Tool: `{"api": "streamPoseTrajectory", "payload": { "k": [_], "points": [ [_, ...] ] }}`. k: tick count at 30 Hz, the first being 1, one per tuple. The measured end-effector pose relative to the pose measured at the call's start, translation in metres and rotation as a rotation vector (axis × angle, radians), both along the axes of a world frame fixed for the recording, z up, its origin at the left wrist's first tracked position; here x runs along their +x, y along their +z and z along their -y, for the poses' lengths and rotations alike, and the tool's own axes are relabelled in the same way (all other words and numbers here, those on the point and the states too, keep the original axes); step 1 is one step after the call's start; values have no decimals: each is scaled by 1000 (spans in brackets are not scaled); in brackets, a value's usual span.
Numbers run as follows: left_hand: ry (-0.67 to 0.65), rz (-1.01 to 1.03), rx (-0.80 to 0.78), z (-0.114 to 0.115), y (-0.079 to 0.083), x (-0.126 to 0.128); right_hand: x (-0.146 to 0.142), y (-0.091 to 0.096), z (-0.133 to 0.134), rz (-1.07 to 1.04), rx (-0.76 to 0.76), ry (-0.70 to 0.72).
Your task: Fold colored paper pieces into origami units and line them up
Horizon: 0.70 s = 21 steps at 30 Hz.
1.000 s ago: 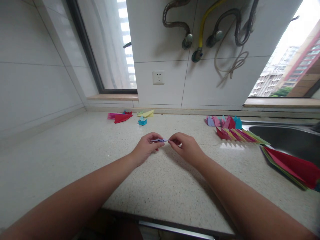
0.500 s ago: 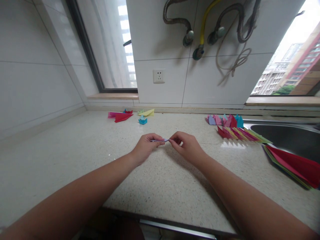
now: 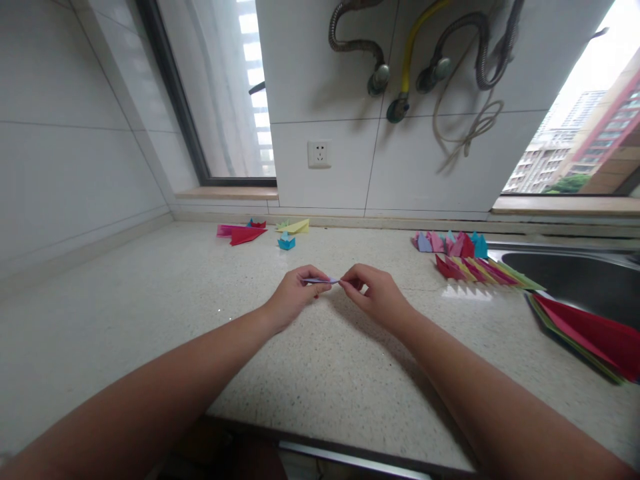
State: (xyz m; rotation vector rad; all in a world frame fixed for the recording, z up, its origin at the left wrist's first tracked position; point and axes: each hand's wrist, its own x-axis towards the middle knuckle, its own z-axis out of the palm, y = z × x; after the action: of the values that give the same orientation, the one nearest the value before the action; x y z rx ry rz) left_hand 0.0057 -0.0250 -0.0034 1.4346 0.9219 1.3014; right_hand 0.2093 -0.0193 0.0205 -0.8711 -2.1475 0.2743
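Note:
A small folded piece of light purple paper (image 3: 325, 281) is held flat just above the speckled countertop (image 3: 150, 313). My left hand (image 3: 295, 293) pinches its left end with the fingers curled. My right hand (image 3: 373, 290) pinches its right end between thumb and forefinger. The two hands nearly touch, and most of the paper is hidden between the fingertips.
Folded paper pieces lie at the back left: a red one (image 3: 245, 235), a yellow one (image 3: 295, 227), a small blue one (image 3: 287, 242). A row of coloured folded shapes (image 3: 450, 243) and fanned papers (image 3: 480, 272) sit right. Stacked sheets (image 3: 585, 333) overlap the sink (image 3: 575, 273).
Both hands stay pinched on the purple paper; only the fingers shifted slightly, and the view drifted a little.

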Motion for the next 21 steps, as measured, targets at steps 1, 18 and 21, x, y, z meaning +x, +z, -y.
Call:
{"api": "streamPoseTrajectory", "payload": {
  "k": [1, 18, 21],
  "points": [
    [1, 2, 3, 0, 0, 0, 0, 0, 0, -8, -14, 15],
    [-84, 71, -8, 3, 3, 0, -9, -6, -1, -236, -117, 116],
    [-86, 69, 13, 4, 4, 1, -9, -4, 1, -239, -71, 124]
  ]
}}
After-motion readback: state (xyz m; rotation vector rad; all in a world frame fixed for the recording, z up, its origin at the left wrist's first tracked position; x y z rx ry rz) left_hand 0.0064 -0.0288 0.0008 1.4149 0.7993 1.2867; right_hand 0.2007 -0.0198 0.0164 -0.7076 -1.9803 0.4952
